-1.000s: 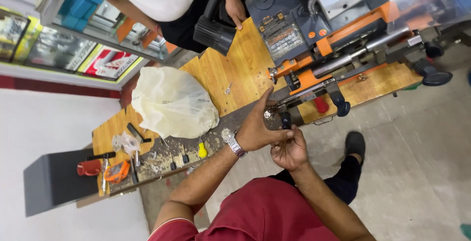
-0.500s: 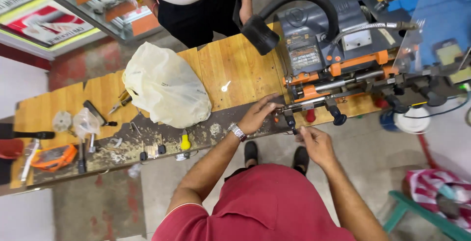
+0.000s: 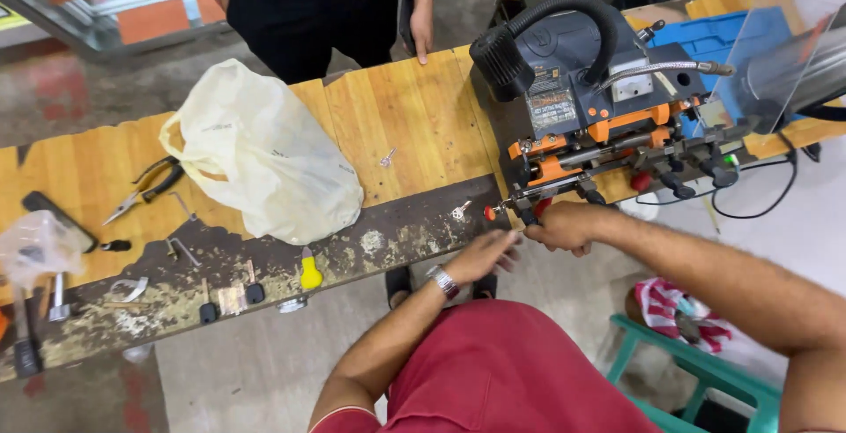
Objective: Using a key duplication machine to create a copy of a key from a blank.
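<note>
At the tabletop's front edge, the left hand (image 3: 483, 255) has let go of the key machine (image 3: 608, 125), fingers loose; the right hand (image 3: 564, 226) now grips its clamp.

The bench (image 3: 414, 125) is pale planked wood, its near edge worn dark and rough. The key-cutting machine (image 3: 586, 89) has matt grey and orange casing, bare metal rods and a ribbed black hose. The cream bag (image 3: 264, 155) is thin crinkled plastic.
</note>
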